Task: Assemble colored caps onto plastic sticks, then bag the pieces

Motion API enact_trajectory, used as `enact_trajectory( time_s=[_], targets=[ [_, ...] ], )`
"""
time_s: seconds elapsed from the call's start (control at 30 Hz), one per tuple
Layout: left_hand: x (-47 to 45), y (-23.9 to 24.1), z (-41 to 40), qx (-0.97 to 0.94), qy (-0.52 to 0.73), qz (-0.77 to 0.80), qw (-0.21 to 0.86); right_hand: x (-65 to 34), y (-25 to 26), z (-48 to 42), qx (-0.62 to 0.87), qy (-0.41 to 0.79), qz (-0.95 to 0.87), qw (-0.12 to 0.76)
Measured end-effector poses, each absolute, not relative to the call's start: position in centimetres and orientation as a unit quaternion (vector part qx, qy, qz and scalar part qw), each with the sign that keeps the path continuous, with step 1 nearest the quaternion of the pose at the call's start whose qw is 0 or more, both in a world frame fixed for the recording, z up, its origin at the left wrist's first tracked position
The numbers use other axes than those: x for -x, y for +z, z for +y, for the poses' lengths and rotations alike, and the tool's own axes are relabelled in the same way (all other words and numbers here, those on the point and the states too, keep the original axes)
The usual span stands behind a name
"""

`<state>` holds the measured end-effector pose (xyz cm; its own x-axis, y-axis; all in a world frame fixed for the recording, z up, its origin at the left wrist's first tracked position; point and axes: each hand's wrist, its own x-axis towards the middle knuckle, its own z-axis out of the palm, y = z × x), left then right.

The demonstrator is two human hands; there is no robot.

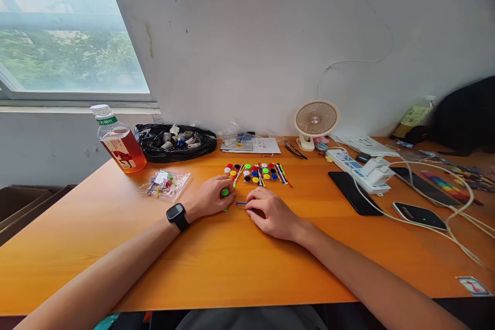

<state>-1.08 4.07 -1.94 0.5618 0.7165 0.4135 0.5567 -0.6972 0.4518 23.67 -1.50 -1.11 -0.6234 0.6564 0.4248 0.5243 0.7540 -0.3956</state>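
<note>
My left hand (212, 197), with a black watch on its wrist, is closed around a small green disc (225, 193) that shows between thumb and fingers. A bit of green sticks out below the fingertips. Just to its right, my right hand (270, 212) is closed in a pinch, and a thin blue stick (241, 203) with a forked end pokes out to the left from its fingers. Beyond both hands lie rows of small coloured discs (247, 167), with bundles of coloured sticks (282, 174) beside them.
A clear bag of small parts (166, 184) and a drink bottle (119, 142) stand left, near a black plastic bag (147, 144). Behind are pliers (294, 150) and a small fan (316, 119). On the right are a power strip (353, 170), phones (419, 215) and loose white cables.
</note>
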Motion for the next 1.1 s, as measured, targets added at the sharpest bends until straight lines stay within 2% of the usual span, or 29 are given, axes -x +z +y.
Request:
enact_trajectory(
  time_s=[0.3, 0.47, 0.57, 0.67, 0.9, 1.1],
  targets=[
    [0.9, -1.4, 3.1, -0.885, 0.283, 0.317, 0.193, -24.9, -0.6, -0.5, 0.518, -0.052, -0.833, 0.189],
    [0.2, -0.8, 1.9, -0.888, 0.276, 0.269, 0.250, -25.4, -0.1, -0.3, 0.532, -0.109, -0.822, 0.170],
    [-0.1, -0.6, 1.4, -0.880, 0.276, 0.226, 0.314, -25.1, 0.0, -0.4, 0.472, -0.059, -0.851, 0.221],
    [-0.1, -0.5, 1.3, -0.869, 0.277, 0.201, 0.358, -24.5, -0.2, -0.8, 0.400, 0.062, -0.876, 0.262],
    [-0.4, -0.3, 1.2, -0.883, 0.268, 0.210, 0.323, -24.7, -0.4, -0.6, 0.346, 0.190, -0.882, 0.256],
    [-0.5, -0.9, 1.2, -0.893, 0.270, 0.226, 0.282, -26.4, 0.6, 0.3, 0.316, 0.267, -0.888, 0.199]
  ],
)
